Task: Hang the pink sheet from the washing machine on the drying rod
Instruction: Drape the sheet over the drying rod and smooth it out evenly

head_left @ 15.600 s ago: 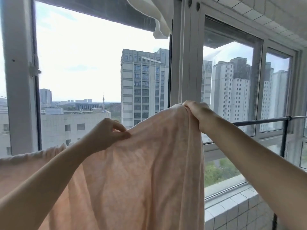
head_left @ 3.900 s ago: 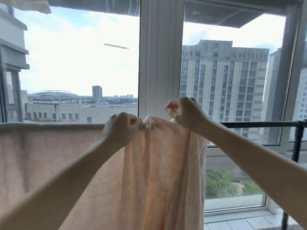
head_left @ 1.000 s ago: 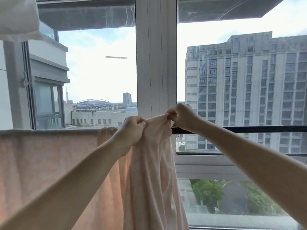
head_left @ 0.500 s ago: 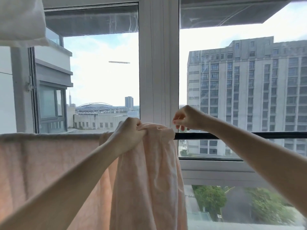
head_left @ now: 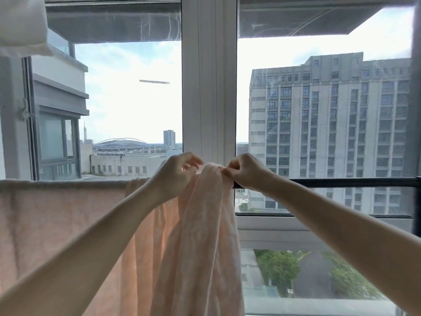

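Where sheet (head_left: 200, 236) bunches: window frame (head_left: 208, 87) behind.

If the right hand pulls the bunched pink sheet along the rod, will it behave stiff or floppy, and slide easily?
Probably floppy: the pink sheet hangs in soft folds below the right hand. It likely slides, since the drying rod looks smooth. It seems light; daylight shows through it.

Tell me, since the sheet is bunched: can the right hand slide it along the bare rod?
Probably yes. The right hand pinches the sheet at the rod, which runs bare to its right, with nothing hanging there.
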`<act>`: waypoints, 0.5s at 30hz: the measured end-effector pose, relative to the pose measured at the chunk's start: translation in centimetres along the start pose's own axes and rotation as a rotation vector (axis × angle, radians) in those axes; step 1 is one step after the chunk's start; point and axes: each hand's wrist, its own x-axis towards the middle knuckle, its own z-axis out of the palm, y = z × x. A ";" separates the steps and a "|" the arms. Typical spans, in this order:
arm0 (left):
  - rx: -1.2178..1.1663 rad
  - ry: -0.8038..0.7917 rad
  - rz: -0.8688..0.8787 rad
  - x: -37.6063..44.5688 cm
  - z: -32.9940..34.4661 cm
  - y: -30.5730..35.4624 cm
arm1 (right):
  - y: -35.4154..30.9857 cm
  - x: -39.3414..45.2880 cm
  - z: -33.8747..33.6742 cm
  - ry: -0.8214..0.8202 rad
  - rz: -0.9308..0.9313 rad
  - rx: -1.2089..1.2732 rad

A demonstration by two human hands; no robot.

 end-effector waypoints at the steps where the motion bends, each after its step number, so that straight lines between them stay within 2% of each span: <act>1: 0.085 -0.009 -0.020 -0.1 -0.1 -0.9 | 0.1 0.0 0.1 0.034 0.029 0.037; 4: 0.252 -0.079 -0.050 -0.3 -0.9 -2.6 | 0.5 0.4 -0.9 0.137 0.182 0.202; 7: 0.113 -0.054 -0.060 0.0 -1.8 -2.6 | 1.9 1.9 -4.2 0.344 0.322 0.366; 9: 0.010 -0.063 -0.077 0.1 -2.2 -2.4 | 3.0 2.2 -5.9 0.472 0.270 0.179; 10: -0.027 -0.080 -0.083 0.1 -2.3 -2.3 | 3.5 2.1 -6.3 0.450 0.229 0.044; 12: -0.033 -0.101 -0.066 0.2 -2.4 -2.4 | 3.9 1.5 -5.9 0.248 0.202 -0.209; 13: -0.014 -0.107 -0.049 0.3 -2.4 -2.5 | 4.0 1.1 -5.2 0.145 0.197 -0.289; 15: 0.021 -0.120 -0.026 0.4 -2.3 -2.5 | 3.7 0.6 -3.9 0.109 0.108 -0.333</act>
